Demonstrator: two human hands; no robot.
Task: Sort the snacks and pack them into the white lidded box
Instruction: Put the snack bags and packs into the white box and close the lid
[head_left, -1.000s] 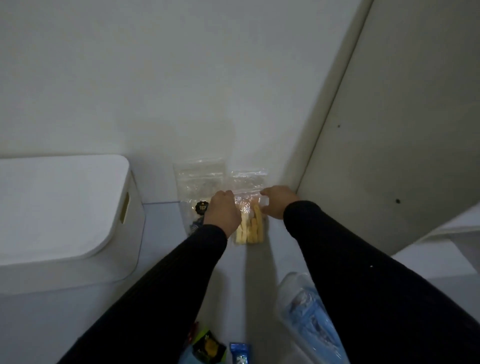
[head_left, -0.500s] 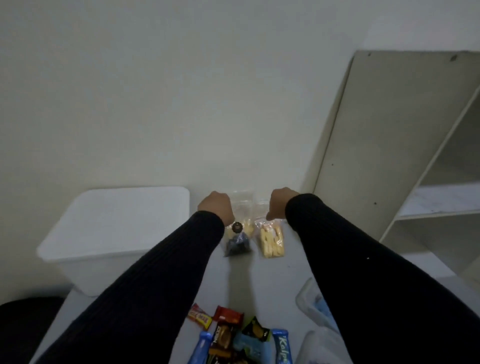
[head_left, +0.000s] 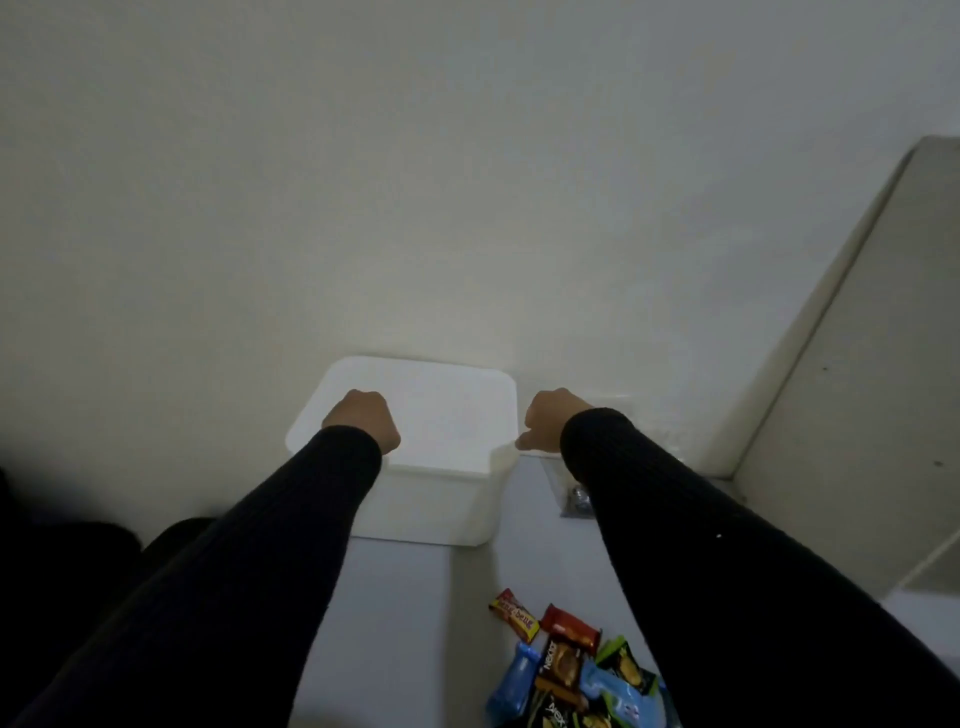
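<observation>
Grip: left hand (head_left: 363, 419) curled over the rigid, light white plastic lidded box (head_left: 415, 457), contact unclear; right hand (head_left: 545, 419) at its lid edge, hold indiscernible—best lifted there.

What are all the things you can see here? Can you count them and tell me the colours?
White lidded box: one, white, lid on, at the back of the table by the wall.
Snack packets: a pile, exact count unclear, red, yellow, blue, green and brown, on the table near the bottom edge.
Clear bag: one, see-through with something dark inside, right of the box, mostly hidden by the right sleeve.
Table: one, pale grey.
Shelf unit: one, off-white, on the right.
Left hand: one, fingers curled, over the lid.
Right hand: one, fingers curled, at the box's right edge.
</observation>
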